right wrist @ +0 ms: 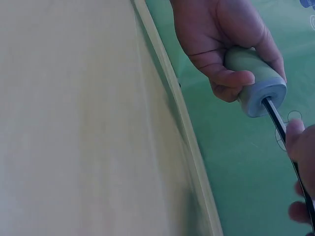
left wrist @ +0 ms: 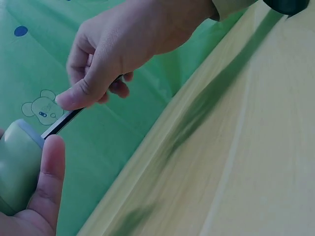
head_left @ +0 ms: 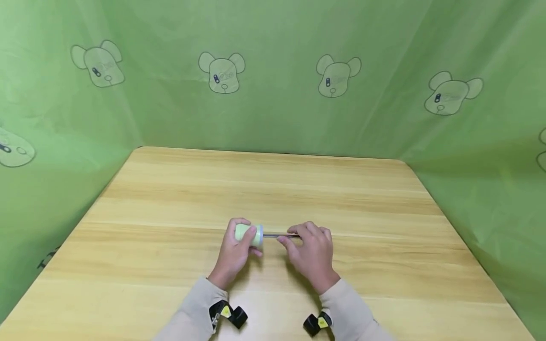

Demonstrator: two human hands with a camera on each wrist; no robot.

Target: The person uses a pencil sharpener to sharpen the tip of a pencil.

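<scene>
My left hand grips a light-green, barrel-shaped pencil sharpener with a pale blue end, its thumb laid along the side. A thin dark pencil with a light-catching edge runs into the hole in that blue end. On the other side, my right hand pinches the pencil between thumb and fingers, a short way from the sharpener. In the right wrist view the sharpener shows its round end with the pencil standing in it. The pencil's tip is hidden inside.
Both hands are above a wooden table with rounded far corners. A green curtain printed with mouse-like heads surrounds it on the far side and both flanks. Black cameras are strapped at the left sleeve and right sleeve.
</scene>
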